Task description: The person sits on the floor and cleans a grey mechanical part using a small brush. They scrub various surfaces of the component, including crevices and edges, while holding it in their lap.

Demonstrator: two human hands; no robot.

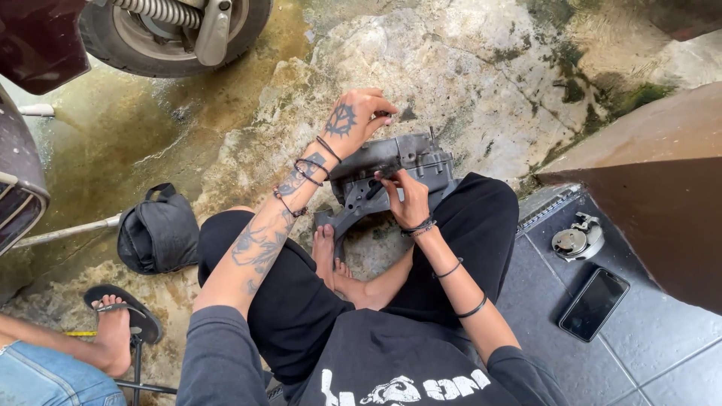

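Observation:
I sit cross-legged on the ground with a grey metal engine casing [417, 159] propped on my lap and foot. My left hand [355, 116] grips the casing's top edge, fingers curled over it. My right hand [406, 199] presses against the casing's dark inner face, fingers pinched on a small part there; what it pinches is too small to tell. Both wrists wear dark bands and bracelets.
A black bag [158, 233] lies on the stained concrete to my left. A motorbike wheel [173, 34] stands at top left. Another person's sandalled foot [116, 323] rests at lower left. A phone [594, 303] and a round metal part [575, 239] lie on tiles at right.

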